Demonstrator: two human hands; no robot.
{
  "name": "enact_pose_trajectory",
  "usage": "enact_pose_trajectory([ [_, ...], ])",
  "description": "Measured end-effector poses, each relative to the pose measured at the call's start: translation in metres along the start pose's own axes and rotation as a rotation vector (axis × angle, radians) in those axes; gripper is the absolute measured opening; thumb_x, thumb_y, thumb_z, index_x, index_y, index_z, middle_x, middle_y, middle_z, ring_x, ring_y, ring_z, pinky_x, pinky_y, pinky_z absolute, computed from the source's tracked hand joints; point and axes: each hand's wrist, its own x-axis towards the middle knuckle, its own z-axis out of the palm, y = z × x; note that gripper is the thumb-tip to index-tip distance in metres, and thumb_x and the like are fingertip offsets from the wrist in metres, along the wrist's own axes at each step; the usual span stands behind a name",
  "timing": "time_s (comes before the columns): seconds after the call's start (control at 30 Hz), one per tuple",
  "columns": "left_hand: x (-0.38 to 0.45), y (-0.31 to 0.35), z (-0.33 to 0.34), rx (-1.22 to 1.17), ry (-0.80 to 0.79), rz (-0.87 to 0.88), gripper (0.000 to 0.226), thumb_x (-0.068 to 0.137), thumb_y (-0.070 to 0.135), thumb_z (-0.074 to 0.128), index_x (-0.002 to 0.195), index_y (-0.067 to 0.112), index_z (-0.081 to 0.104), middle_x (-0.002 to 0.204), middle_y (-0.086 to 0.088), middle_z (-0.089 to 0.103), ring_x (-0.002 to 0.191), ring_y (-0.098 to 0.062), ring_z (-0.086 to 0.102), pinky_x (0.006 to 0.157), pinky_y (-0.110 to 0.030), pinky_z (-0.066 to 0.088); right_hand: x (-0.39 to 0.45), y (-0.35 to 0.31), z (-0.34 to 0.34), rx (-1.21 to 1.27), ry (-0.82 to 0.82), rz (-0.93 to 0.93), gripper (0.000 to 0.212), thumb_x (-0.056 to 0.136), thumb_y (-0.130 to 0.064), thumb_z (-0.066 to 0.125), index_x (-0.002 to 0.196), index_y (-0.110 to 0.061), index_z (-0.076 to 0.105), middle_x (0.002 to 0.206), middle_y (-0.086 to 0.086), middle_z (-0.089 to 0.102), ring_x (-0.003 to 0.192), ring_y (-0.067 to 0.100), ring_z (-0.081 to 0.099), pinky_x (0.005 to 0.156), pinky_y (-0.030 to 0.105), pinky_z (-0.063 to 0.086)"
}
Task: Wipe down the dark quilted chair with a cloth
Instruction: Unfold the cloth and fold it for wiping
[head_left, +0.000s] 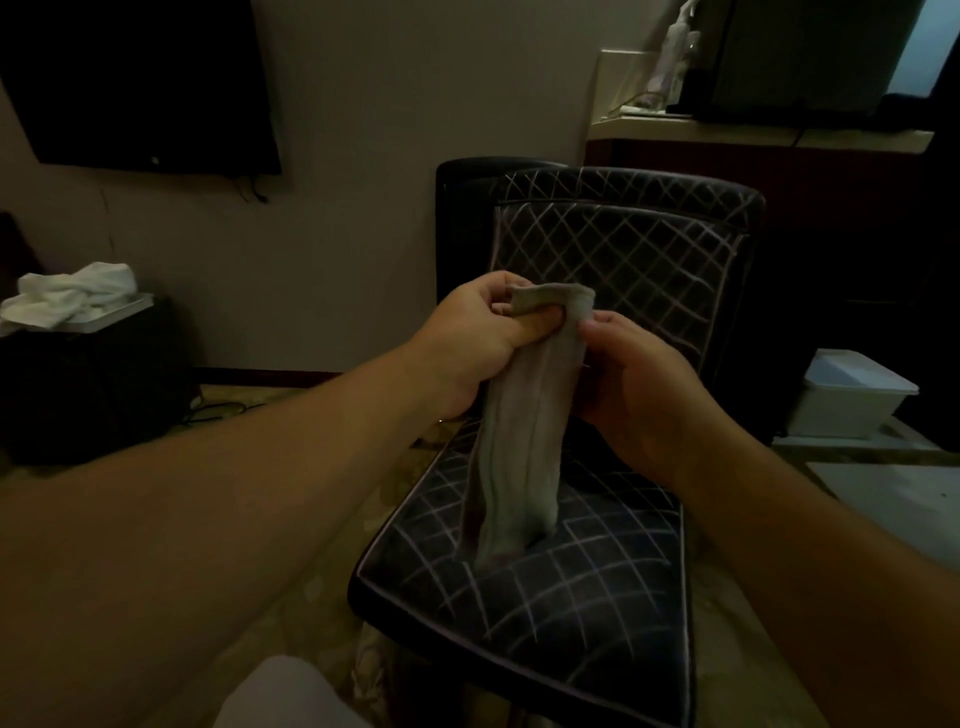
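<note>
The dark quilted chair (613, 587) stands in front of me, its seat and backrest crossed by pale diamond stitching. A grey cloth (519, 441) hangs in a long fold above the seat, its lower end close to the cushion. My left hand (478, 338) grips the cloth's top edge, with the fabric looped over its fingers. My right hand (639, 384) pinches the cloth just to the right, below the top fold. Both hands are held in front of the backrest.
A dark television (140, 88) hangs on the wall at upper left. White towels (72, 299) lie on a tray at the left. A white lidded bin (852, 395) sits to the chair's right, below a counter (753, 130). Patterned carpet (311, 597) surrounds the chair.
</note>
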Motion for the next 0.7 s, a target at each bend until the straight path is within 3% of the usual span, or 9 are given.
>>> enact_pose_trajectory([
  [0.13, -0.004, 0.005, 0.010, -0.113, 0.017, -0.015, 0.015, 0.089, 0.016, 0.074, 0.098, 0.015, 0.062, 0.078, 0.000, 0.073, 0.074, -0.016, 0.071, 0.066, -0.036, 0.061, -0.002, 0.016, 0.002, -0.184, 0.010, -0.029, 0.016, 0.100, -0.020, 0.055, 0.110, -0.017, 0.067, 0.102, 0.005, 0.075, 0.097, 0.022, 0.072, 0.084, 0.042, 0.059],
  [0.27, -0.007, 0.002, 0.017, -0.090, 0.092, -0.084, 0.036, 0.093, 0.030, 0.073, 0.124, 0.017, 0.060, 0.114, -0.008, 0.071, 0.095, -0.026, 0.073, 0.071, -0.040, 0.063, -0.002, 0.013, 0.005, -0.215, 0.106, -0.024, 0.023, 0.102, -0.023, 0.048, 0.104, -0.012, 0.068, 0.098, 0.013, 0.074, 0.089, 0.029, 0.072, 0.079, 0.045, 0.061],
  [0.4, -0.024, -0.016, 0.023, -0.007, 0.012, -0.218, 0.056, 0.091, 0.046, 0.070, 0.139, 0.028, 0.047, 0.121, -0.004, 0.067, 0.100, -0.024, 0.071, 0.082, -0.042, 0.062, -0.001, 0.008, -0.001, -0.083, 0.228, 0.008, 0.026, 0.101, -0.032, 0.053, 0.102, -0.011, 0.069, 0.088, 0.012, 0.076, 0.081, 0.028, 0.075, 0.072, 0.045, 0.062],
  [0.5, -0.040, -0.037, 0.029, 0.111, -0.079, -0.210, 0.049, 0.090, 0.037, 0.076, 0.133, 0.029, 0.053, 0.117, 0.000, 0.068, 0.101, -0.018, 0.072, 0.083, -0.038, 0.063, 0.001, 0.008, -0.009, -0.074, 0.306, 0.039, 0.025, 0.095, -0.034, 0.064, 0.111, -0.015, 0.065, 0.094, 0.009, 0.075, 0.082, 0.025, 0.075, 0.070, 0.044, 0.062],
  [0.6, -0.046, -0.048, 0.029, 0.182, -0.022, -0.084, 0.044, 0.091, 0.017, 0.077, 0.126, 0.033, 0.055, 0.113, 0.007, 0.068, 0.102, -0.009, 0.068, 0.077, -0.023, 0.061, 0.005, 0.013, -0.014, -0.116, 0.403, 0.030, 0.038, 0.089, -0.034, 0.072, 0.119, -0.019, 0.054, 0.106, 0.006, 0.067, 0.091, 0.023, 0.070, 0.071, 0.044, 0.062],
  [0.7, -0.046, -0.050, 0.029, 0.103, 0.032, -0.046, 0.060, 0.090, 0.009, 0.076, 0.137, 0.035, 0.050, 0.113, 0.001, 0.066, 0.102, -0.013, 0.068, 0.075, -0.028, 0.063, 0.005, 0.017, -0.018, -0.182, 0.434, -0.005, 0.017, 0.094, -0.030, 0.065, 0.105, -0.018, 0.062, 0.100, 0.007, 0.069, 0.091, 0.024, 0.070, 0.078, 0.048, 0.061],
])
